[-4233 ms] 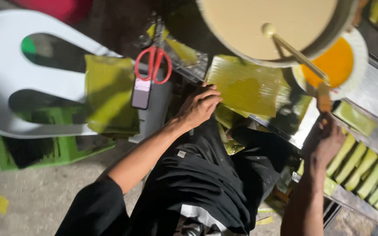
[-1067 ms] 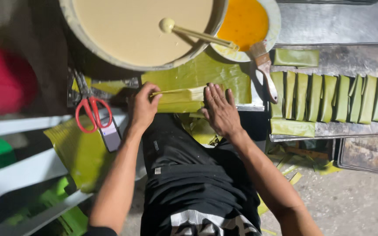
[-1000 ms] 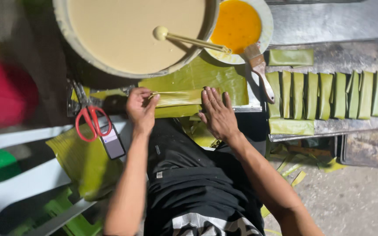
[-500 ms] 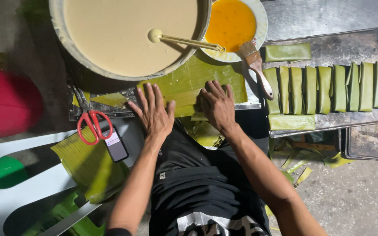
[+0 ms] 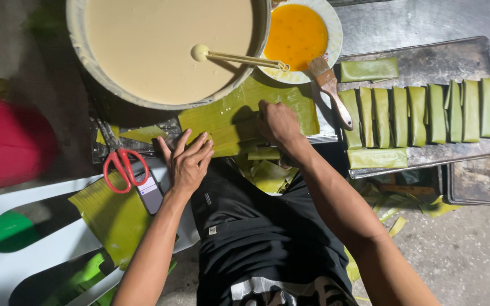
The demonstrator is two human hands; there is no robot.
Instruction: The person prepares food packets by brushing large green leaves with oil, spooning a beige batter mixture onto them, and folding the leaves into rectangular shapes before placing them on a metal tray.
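A green banana leaf (image 5: 239,116) lies spread on the metal surface in front of me, partly folded along its near edge. My left hand (image 5: 187,161) rests flat with fingers spread at the leaf's near left corner. My right hand (image 5: 277,122) presses on the middle of the leaf, fingers curled down on the fold. Just beyond the leaf stands a big basin of pale batter (image 5: 165,48) with a ladle (image 5: 228,56) lying in it.
A white bowl of orange liquid (image 5: 299,34) and a brush (image 5: 330,90) sit right of the basin. A metal tray (image 5: 455,62) holds several folded leaf parcels (image 5: 421,110). Red scissors (image 5: 121,169) and a phone (image 5: 150,194) lie left, with more leaves (image 5: 112,218) on a white chair.
My left hand has slid back off the fold to the leaf's near left corner and lies flat. My right hand has moved forward onto the leaf's middle.
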